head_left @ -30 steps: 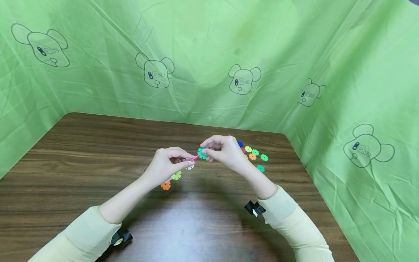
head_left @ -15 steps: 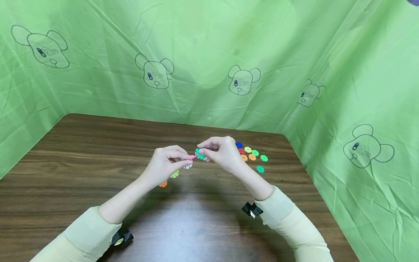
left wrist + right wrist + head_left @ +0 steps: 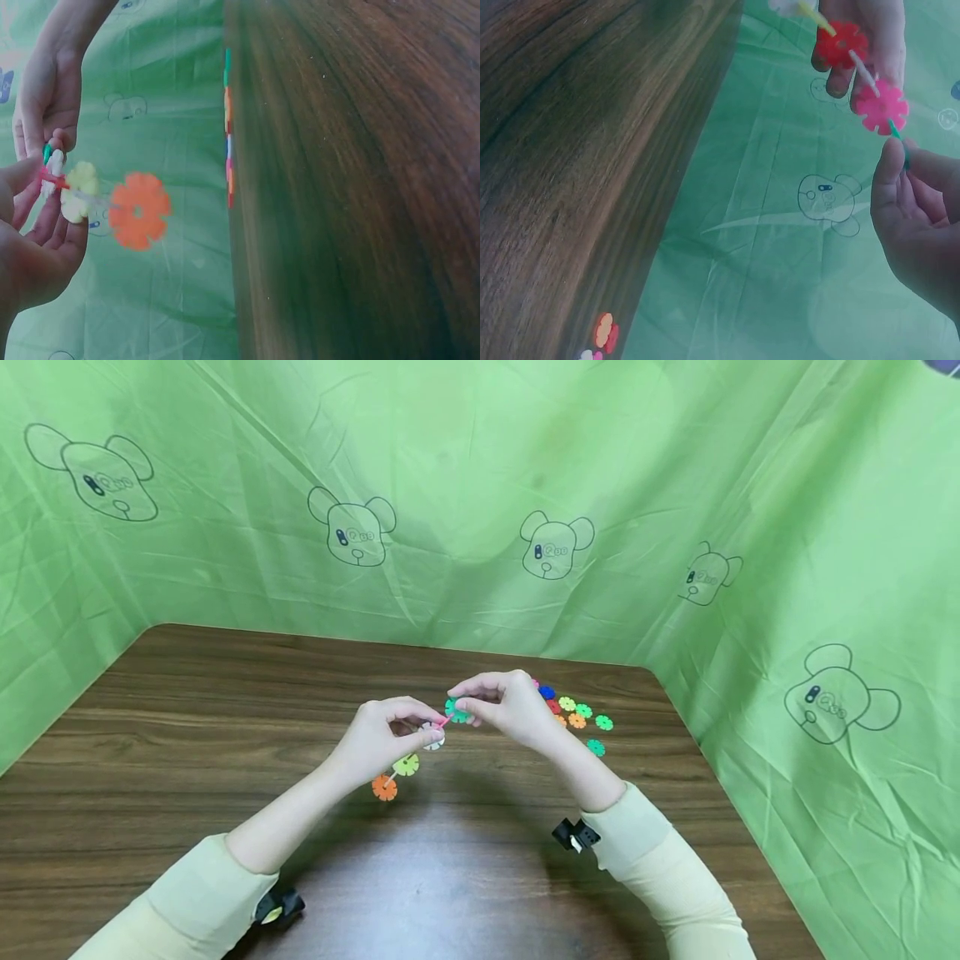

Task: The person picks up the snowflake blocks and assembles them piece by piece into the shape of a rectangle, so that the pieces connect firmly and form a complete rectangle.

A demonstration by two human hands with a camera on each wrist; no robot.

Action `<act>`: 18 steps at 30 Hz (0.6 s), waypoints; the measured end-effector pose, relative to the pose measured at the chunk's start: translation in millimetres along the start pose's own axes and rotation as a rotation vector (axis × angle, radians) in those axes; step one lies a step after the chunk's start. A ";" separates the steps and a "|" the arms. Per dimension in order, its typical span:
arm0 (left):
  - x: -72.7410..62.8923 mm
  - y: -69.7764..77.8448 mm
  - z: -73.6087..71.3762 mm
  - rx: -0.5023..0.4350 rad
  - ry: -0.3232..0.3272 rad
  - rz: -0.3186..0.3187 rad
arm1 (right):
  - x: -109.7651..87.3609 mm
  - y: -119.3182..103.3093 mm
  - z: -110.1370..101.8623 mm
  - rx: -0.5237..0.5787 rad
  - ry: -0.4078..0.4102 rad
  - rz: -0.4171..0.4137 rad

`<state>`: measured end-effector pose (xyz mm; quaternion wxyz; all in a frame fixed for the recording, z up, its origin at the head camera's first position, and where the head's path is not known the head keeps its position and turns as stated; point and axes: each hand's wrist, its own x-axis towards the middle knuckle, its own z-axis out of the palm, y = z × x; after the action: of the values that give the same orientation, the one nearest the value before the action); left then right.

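Observation:
A chain of slotted plastic snowflake discs hangs between my hands above the table. In the head view my left hand (image 3: 378, 739) pinches the pink disc (image 3: 444, 722), seen edge-on, near the chain's upper end. My right hand (image 3: 513, 710) pinches a green disc (image 3: 454, 710) by its rim; its edge meets the pink disc. Below trail a white disc (image 3: 434, 739), a yellow-green disc (image 3: 407, 765) and an orange disc (image 3: 385, 788) at the low end. A red disc (image 3: 841, 45) also shows in the chain in the right wrist view.
Several loose discs lie on the wooden table (image 3: 225, 710) behind and right of my right hand, among them a blue disc (image 3: 547, 692) and a green one (image 3: 596, 748). A green curtain (image 3: 450, 460) with printed bear heads encloses the table's back and sides.
My right hand and the green disc have shifted slightly left since a second ago. The chain's lower discs swung left, then back right and down. Both hands keep their pinch.

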<state>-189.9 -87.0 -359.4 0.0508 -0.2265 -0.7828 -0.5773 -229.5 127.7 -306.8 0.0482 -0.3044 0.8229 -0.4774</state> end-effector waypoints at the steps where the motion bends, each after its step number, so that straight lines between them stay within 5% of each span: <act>1: 0.3 0.0 0.0 -0.016 -0.011 -0.018 | 0.6 1.1 -0.7 0.006 -0.009 -0.006; 9: 4.6 0.9 -0.3 -0.115 -0.063 -0.130 | 5.6 7.1 -2.4 0.041 -0.078 -0.034; 18: 6.6 3.4 0.3 -0.096 -0.027 -0.122 | 6.9 8.3 -5.0 0.036 -0.050 -0.015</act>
<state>-194.2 -83.9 -354.3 -0.0061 -0.1885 -0.7670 -0.6132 -240.7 130.7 -309.4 0.0706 -0.3217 0.8104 -0.4845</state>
